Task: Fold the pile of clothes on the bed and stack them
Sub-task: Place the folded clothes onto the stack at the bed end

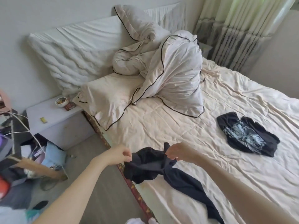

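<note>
1. Our left hand (120, 155) is pinching one edge of a limp black fabric garment (153, 165), fingers curled tight on the cloth, just off the near edge of the bed

2. Our right hand (179, 151) grips the same garment at another bunched part, fingers curled round a raised fold; the two hands are near each other with the cloth sagging between them

3. The garment hangs partly in the air and partly trails on the cream, wrinkled bed sheet (226, 159), its long tail running back toward us along the mattress edge

4. We judge it light, thin and quite floppy: it will not hold a shape by itself, so it needs spreading flat before any fold, and the best hold is likely at two corners of a hem or waistband, which we cannot pick out in this tangle

5. Well apart to the right lies a second black garment with a pale blue-white print (246, 134), crumpled, soft-looking, resting on the sheet

6. Further off, a bunched off-white duvet with dark piping (169, 75) sits beside a satiny cream pillow (106, 99), smooth and likely slippery

7. Left of the bed stands a white bedside cabinet (53, 120)
</note>
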